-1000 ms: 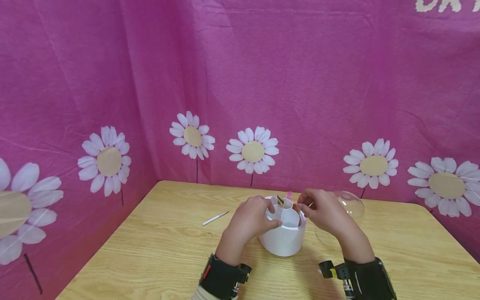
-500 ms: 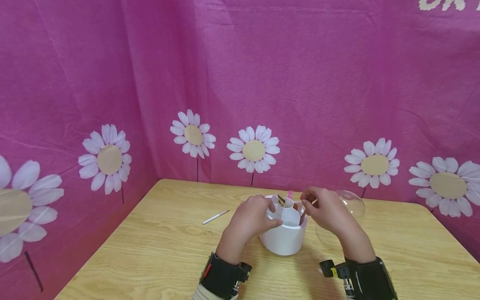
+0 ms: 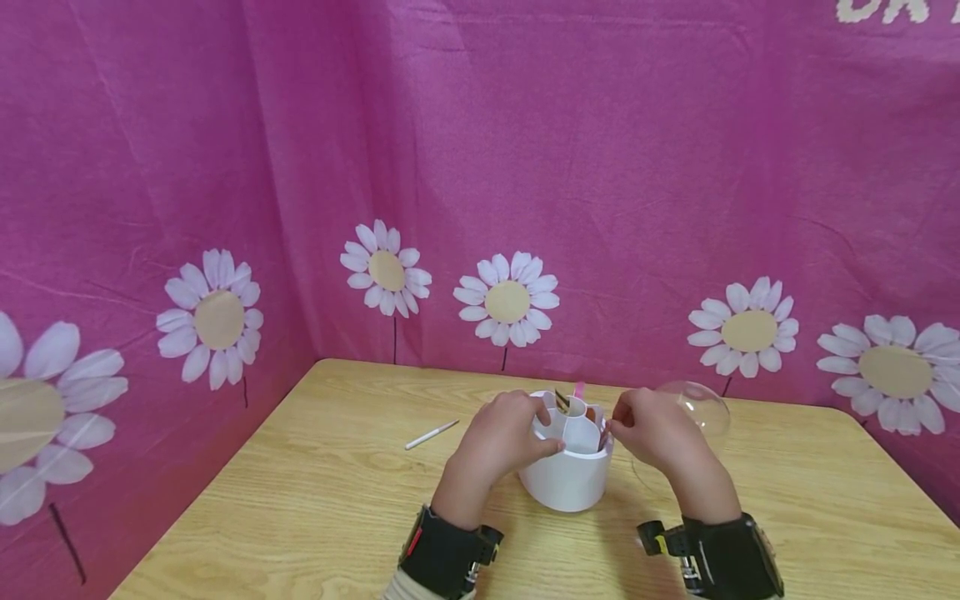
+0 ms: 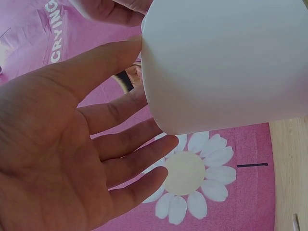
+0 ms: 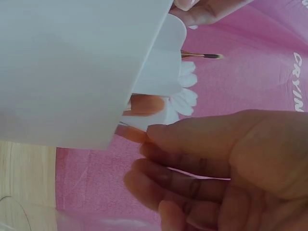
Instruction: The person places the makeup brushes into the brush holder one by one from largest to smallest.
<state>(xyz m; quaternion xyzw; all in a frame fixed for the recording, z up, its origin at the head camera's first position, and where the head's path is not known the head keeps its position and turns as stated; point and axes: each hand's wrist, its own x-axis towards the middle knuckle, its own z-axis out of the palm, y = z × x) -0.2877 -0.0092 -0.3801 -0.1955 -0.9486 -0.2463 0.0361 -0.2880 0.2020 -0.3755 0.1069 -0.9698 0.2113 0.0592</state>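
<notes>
A white divided brush holder [image 3: 566,483] stands on the table. My left hand [image 3: 502,433] holds its rim, thumb at the near edge and fingers spread over the left side. At the right side of the rim, my right hand [image 3: 656,429] pinches the orange-brown tip of a makeup brush [image 5: 134,134] between thumb and index finger; the brush's lower part is hidden inside the holder. Beside it, a second brush with a broad orange-brown head [image 5: 148,104] pokes out. A thin dark-tipped brush [image 5: 207,56] sticks up farther back.
To the left on the wooden table [image 3: 300,517] lies a slim white stick with a dark tip [image 3: 431,435]. A clear dome [image 3: 705,410] stands behind my right hand. Pink cloth [image 3: 615,167] with paper daisies hangs behind and at the left.
My right hand has dipped lower and a little to the right at the holder's rim, and the brush it pinches sits lower. My left hand stays in place.
</notes>
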